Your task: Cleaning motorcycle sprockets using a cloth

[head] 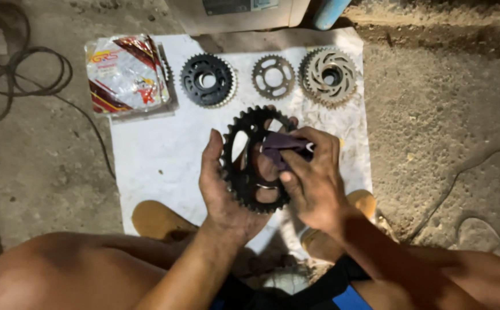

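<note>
I see my left hand [227, 183] clamped around the black sprocket [254, 159], held above the white sheet [146, 166], while my right hand [313, 178] pinches a dark cloth [281, 143] against its face. Wiping looks underway; three sprockets [273, 76] lie behind, apparently untouched.

Looking like an informal bike-repair spot: sprockets [273, 76] lying on white sheet [158, 166] beyond the hands, bare concrete floor [433, 115], cable [14, 74] off left.
</note>
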